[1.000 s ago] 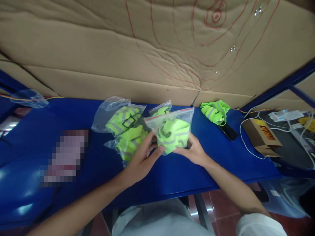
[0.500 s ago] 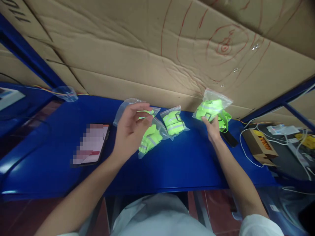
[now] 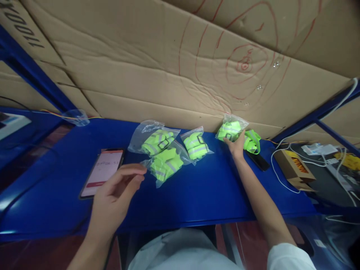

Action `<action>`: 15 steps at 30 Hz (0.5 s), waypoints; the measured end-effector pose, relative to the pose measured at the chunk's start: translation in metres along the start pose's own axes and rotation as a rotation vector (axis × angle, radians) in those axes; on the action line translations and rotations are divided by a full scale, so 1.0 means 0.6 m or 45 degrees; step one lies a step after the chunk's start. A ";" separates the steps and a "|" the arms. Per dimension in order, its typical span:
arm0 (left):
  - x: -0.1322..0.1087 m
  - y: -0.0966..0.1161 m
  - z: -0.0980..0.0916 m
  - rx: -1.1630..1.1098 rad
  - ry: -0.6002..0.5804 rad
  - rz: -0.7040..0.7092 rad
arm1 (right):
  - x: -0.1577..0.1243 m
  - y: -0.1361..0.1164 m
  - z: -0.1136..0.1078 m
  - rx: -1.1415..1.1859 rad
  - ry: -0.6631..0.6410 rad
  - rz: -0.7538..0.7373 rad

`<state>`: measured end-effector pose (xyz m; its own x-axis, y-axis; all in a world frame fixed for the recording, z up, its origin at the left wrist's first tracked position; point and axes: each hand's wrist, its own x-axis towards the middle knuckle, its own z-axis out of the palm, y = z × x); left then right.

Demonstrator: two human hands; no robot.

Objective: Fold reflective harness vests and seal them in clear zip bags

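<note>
Three clear bags of neon-green reflective straps (image 3: 164, 152) lie at the back middle of the blue table (image 3: 202, 191). My right hand (image 3: 235, 144) reaches to the back right and rests on a fourth bagged strap (image 3: 229, 129) against the cardboard wall, fingers curled round its lower edge. A loose green strap (image 3: 251, 141) lies just right of it. My left hand (image 3: 116, 193) hovers over the table's front left, fingers loosely apart and holding nothing, near a phone (image 3: 102, 172) with a lit screen.
A dark phone (image 3: 257, 159) lies beside the loose strap. A small cardboard box (image 3: 294, 168) with white cables (image 3: 277, 168) sits at the right end. An empty clear bag (image 3: 75, 117) lies at the back left. A cardboard sheet (image 3: 168, 67) forms the back wall.
My right hand carried the filled bag from the table's middle to the back right and set it by the wall. My left hand let go and drew back toward the front left.
</note>
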<state>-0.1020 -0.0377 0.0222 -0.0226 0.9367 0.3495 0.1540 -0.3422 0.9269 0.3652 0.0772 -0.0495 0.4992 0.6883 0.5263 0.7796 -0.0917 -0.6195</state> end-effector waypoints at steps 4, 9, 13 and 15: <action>-0.008 -0.001 -0.004 0.151 0.022 -0.067 | -0.055 -0.022 -0.025 0.101 0.005 0.001; -0.009 -0.033 0.025 0.755 -0.165 0.137 | -0.145 -0.119 -0.048 0.270 -0.293 -0.313; -0.015 -0.061 0.069 1.337 -0.309 0.303 | -0.195 -0.171 -0.042 0.213 -0.522 -0.497; -0.014 -0.071 0.081 1.404 -0.351 0.329 | -0.210 -0.172 -0.036 0.140 -0.618 -0.573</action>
<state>-0.0605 -0.0276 -0.0267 0.3296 0.8794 0.3435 0.9010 -0.4017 0.1639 0.2301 -0.0156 -0.0389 -0.1127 0.8902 0.4415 0.8160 0.3365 -0.4701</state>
